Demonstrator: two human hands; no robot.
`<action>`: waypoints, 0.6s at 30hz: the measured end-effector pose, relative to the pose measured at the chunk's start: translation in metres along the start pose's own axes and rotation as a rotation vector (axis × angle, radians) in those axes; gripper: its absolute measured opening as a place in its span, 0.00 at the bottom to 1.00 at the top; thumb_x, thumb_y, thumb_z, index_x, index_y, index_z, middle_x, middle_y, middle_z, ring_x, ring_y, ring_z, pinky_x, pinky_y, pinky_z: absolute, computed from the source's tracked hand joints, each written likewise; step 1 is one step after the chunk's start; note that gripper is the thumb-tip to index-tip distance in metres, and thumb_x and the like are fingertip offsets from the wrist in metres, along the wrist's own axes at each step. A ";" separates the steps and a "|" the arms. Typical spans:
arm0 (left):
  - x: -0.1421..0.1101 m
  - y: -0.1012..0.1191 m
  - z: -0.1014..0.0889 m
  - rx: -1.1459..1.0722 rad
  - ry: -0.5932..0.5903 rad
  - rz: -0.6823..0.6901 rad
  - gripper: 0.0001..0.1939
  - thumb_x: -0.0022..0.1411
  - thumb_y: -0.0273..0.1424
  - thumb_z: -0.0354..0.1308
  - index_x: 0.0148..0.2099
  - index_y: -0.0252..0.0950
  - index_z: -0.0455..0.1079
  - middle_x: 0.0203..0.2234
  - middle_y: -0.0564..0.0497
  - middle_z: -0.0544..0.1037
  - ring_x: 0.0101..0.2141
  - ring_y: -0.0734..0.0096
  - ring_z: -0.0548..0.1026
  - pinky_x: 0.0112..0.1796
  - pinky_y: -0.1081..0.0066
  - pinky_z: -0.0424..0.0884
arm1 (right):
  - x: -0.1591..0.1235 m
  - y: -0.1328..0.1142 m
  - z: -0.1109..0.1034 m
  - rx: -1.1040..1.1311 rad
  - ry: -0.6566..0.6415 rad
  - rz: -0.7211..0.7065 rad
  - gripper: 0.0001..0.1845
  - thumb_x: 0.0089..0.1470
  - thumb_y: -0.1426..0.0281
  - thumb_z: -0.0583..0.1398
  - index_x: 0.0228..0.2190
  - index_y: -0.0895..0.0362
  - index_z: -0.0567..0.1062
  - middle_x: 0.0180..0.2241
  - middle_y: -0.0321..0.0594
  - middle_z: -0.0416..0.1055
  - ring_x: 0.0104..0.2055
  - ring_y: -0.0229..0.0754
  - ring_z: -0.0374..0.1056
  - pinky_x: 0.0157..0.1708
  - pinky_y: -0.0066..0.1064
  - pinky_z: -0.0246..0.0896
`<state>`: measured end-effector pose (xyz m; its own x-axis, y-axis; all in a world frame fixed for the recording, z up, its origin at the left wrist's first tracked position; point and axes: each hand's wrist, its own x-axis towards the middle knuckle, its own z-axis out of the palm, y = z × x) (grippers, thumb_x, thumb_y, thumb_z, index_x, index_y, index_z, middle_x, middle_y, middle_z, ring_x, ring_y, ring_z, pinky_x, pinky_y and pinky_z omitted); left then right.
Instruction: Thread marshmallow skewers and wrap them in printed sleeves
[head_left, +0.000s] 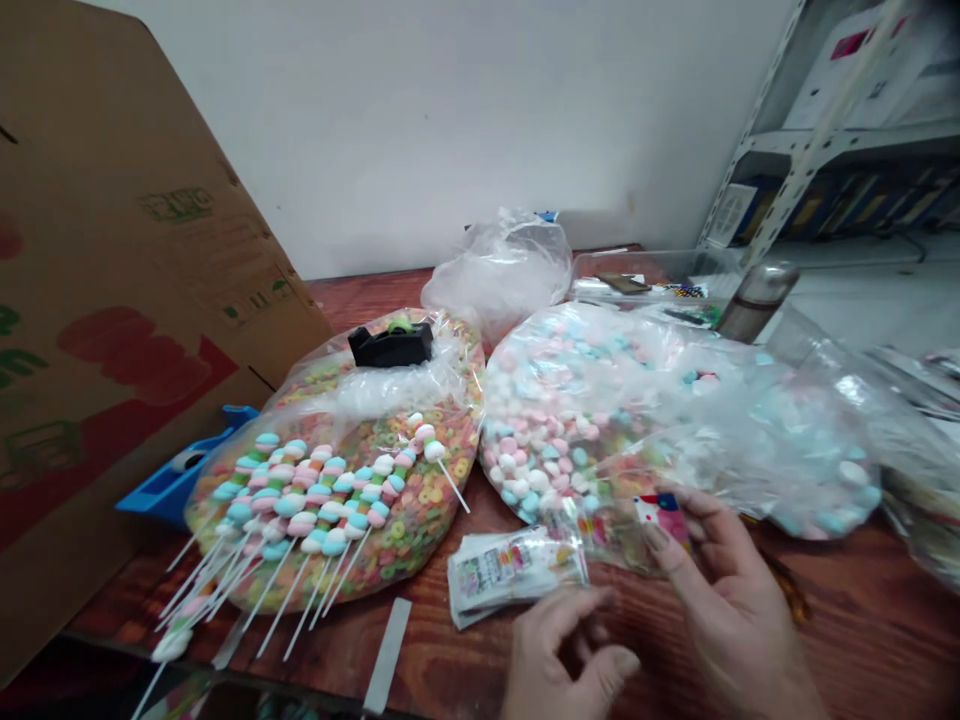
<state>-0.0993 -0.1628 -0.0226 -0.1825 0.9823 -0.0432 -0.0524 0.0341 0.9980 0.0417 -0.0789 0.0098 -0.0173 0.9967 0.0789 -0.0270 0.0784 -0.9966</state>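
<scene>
Left hand [564, 655]: relaxed, fingers loosely curled, nothing visibly held; just below the printed packets
Right hand [731, 590]: fingers and thumb closed on the clear plastic packet, apparently grasping it by the printed end
Clear plastic packet [611, 530]: between the hands, nearer the right; thin, light, slippery film, easily crumpled; contents hard to make out; best taken at the stiffer printed card [661, 517]
Printed packets [510, 578]: flat, light stack on the surface, beside the left hand; best lifted from beneath as one pile
Surface [870, 640]: reddish wood grain under both hands
Ahead of the right hand: bag of pastel marshmallow pieces [570, 410]
Left of the left hand: bag of cereal rings [420, 520] under soft marshmallow skewers [307, 500]
</scene>
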 end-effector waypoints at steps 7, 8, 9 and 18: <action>0.030 0.030 0.037 -0.970 0.127 -0.304 0.13 0.52 0.34 0.70 0.41 0.37 0.79 0.41 0.44 0.81 0.42 0.63 0.77 0.47 0.65 0.69 | -0.019 0.011 -0.011 0.184 -0.146 0.197 0.21 0.52 0.62 0.67 0.47 0.52 0.73 0.42 0.42 0.78 0.43 0.44 0.74 0.43 0.29 0.70; 0.031 0.031 0.037 -0.946 0.167 -0.302 0.11 0.52 0.31 0.70 0.40 0.37 0.79 0.38 0.46 0.82 0.39 0.66 0.78 0.45 0.67 0.70 | -0.020 0.011 -0.012 0.188 -0.133 0.225 0.19 0.51 0.61 0.68 0.45 0.53 0.75 0.40 0.41 0.78 0.42 0.43 0.74 0.42 0.29 0.69; 0.032 0.032 0.037 -0.920 0.200 -0.302 0.10 0.51 0.30 0.70 0.38 0.37 0.79 0.35 0.48 0.82 0.37 0.67 0.78 0.44 0.68 0.70 | -0.022 0.010 -0.013 0.182 -0.114 0.245 0.17 0.50 0.60 0.68 0.41 0.53 0.76 0.37 0.40 0.78 0.40 0.42 0.73 0.41 0.28 0.68; 0.025 0.039 0.044 -0.569 0.278 -0.257 0.14 0.47 0.35 0.72 0.35 0.33 0.78 0.30 0.45 0.82 0.35 0.57 0.79 0.45 0.60 0.72 | -0.031 0.021 -0.026 -0.039 -0.225 0.186 0.17 0.55 0.57 0.62 0.25 0.57 0.72 0.23 0.33 0.66 0.27 0.37 0.60 0.28 0.25 0.57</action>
<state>-0.0629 -0.1292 0.0174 -0.3366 0.8695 -0.3614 -0.6222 0.0827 0.7785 0.0674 -0.1071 -0.0144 -0.2400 0.9650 -0.1061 0.0356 -0.1004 -0.9943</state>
